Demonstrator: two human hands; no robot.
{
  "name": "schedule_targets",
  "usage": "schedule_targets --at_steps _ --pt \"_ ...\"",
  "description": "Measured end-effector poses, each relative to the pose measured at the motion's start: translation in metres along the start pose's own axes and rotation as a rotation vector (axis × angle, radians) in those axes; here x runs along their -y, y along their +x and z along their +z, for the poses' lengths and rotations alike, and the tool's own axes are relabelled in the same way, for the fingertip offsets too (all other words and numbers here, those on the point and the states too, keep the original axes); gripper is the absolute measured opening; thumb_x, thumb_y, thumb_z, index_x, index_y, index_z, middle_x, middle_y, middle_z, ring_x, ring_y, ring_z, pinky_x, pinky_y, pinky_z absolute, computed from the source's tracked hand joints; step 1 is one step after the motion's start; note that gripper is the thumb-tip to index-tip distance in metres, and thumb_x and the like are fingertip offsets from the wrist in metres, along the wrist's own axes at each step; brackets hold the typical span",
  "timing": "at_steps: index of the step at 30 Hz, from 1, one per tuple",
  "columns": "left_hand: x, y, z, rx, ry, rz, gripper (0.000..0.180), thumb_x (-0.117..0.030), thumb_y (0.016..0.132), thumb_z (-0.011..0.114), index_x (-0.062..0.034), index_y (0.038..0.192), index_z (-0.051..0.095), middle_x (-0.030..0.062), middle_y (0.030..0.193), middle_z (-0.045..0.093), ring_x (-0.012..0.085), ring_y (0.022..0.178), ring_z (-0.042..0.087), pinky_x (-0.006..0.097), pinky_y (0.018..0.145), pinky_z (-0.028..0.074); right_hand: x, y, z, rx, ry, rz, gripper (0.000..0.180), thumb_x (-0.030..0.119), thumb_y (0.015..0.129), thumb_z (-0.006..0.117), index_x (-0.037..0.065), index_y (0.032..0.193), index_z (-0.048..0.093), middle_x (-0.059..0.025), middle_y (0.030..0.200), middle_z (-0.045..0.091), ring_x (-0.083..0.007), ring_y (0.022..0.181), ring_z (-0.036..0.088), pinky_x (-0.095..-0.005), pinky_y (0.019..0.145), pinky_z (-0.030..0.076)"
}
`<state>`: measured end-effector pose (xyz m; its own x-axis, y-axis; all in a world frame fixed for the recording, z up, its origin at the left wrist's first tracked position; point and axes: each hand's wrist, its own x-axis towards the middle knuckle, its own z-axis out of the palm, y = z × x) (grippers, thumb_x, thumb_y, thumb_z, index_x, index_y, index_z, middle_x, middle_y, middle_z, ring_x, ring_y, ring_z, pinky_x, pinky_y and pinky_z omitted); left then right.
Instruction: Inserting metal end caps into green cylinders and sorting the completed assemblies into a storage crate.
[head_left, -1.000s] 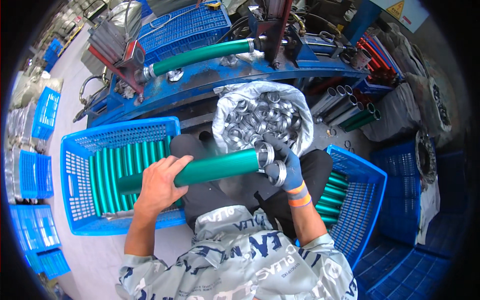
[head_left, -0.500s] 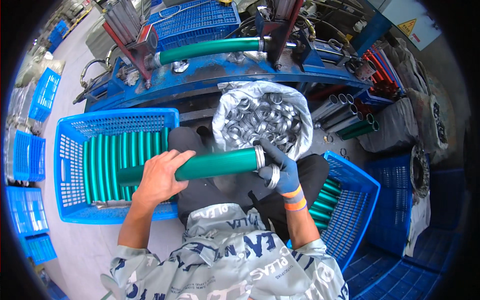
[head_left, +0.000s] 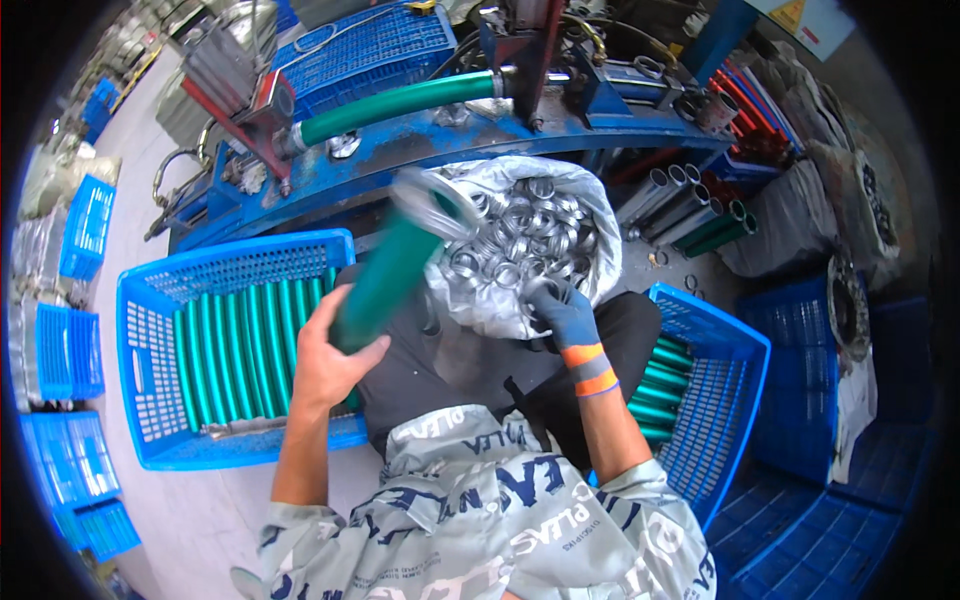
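Observation:
My bare left hand point(head_left: 330, 362) grips a green tube point(head_left: 388, 275) near its lower end; the tube tilts up to the right, blurred, with a metal ring on its upper end. My right hand point(head_left: 562, 312), in a dark blue glove with orange cuff, reaches into a white sack of metal rings point(head_left: 520, 240) in front of me. Whether its fingers hold a ring is hidden.
A blue crate point(head_left: 150, 350) at my left holds several green tubes. Another blue crate point(head_left: 720, 400) at my right holds more. Ahead, a blue machine bench point(head_left: 450, 135) clamps a green tube point(head_left: 400, 100). Grey pipes point(head_left: 680, 205) and blue crates surround.
The green tube was held level with both hands; now only my left hand holds it and it has swung up. My right hand has let go and moved to the sack of rings.

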<state>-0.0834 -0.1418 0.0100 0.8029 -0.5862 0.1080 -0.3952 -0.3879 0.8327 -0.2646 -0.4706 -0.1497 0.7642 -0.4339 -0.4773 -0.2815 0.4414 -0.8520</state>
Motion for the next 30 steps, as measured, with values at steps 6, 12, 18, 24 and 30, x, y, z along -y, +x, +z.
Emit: schedule_targets --at_steps 6,12,18,24,30 --pt "0.025 -0.015 0.016 -0.221 -0.813 -0.109 0.066 -0.022 0.097 0.084 0.0041 0.151 0.056 0.0201 0.131 0.073 0.0321 0.122 0.072 0.047 0.112 0.056 -0.014 -0.027 0.012 0.251 0.639 -0.068 0.058 0.047 0.105 0.082 0.001 0.139 0.074 -0.0107 0.128 0.080 -0.0326 0.122 0.079 -0.0387 0.097 0.066" --pt "0.044 -0.029 0.044 -0.311 -1.385 -0.331 0.052 -0.035 0.113 0.074 -0.0025 0.150 0.060 0.0219 0.150 0.069 0.0347 0.141 0.068 0.053 0.123 0.055 -0.005 -0.033 0.018 0.398 0.685 -0.241 0.057 0.033 0.105 0.085 0.001 0.149 0.069 -0.0094 0.143 0.075 -0.0249 0.126 0.076 -0.0396 0.112 0.059" --pt "0.043 -0.028 0.051 -0.425 -1.316 -0.306 0.049 -0.042 0.112 0.074 -0.0078 0.147 0.065 0.0198 0.153 0.068 0.0308 0.144 0.067 0.053 0.122 0.057 0.027 -0.052 0.027 0.212 0.064 -0.373 0.092 0.005 0.079 0.096 -0.005 0.160 0.056 -0.0127 0.147 0.071 -0.0181 0.133 0.069 -0.0356 0.115 0.055" --pt "0.044 -0.036 0.046 -0.346 -1.237 -0.283 0.047 -0.044 0.114 0.070 -0.0088 0.146 0.067 0.0183 0.153 0.069 0.0304 0.139 0.070 0.053 0.120 0.059 0.033 -0.057 0.039 0.272 0.347 -0.429 0.099 0.003 0.085 0.093 -0.005 0.171 0.045 -0.0136 0.159 0.064 -0.0204 0.139 0.067 -0.0366 0.120 0.052" --pt "0.052 -0.037 0.050 -0.403 -1.257 -0.317 0.044 -0.042 0.114 0.070 -0.0123 0.147 0.065 0.0174 0.152 0.069 0.0317 0.132 0.074 0.053 0.108 0.065 0.040 -0.059 0.036 0.316 0.235 -0.410 0.098 0.005 0.089 0.094 -0.004 0.172 0.044 -0.0136 0.167 0.060 -0.0202 0.144 0.063 -0.0348 0.124 0.046"
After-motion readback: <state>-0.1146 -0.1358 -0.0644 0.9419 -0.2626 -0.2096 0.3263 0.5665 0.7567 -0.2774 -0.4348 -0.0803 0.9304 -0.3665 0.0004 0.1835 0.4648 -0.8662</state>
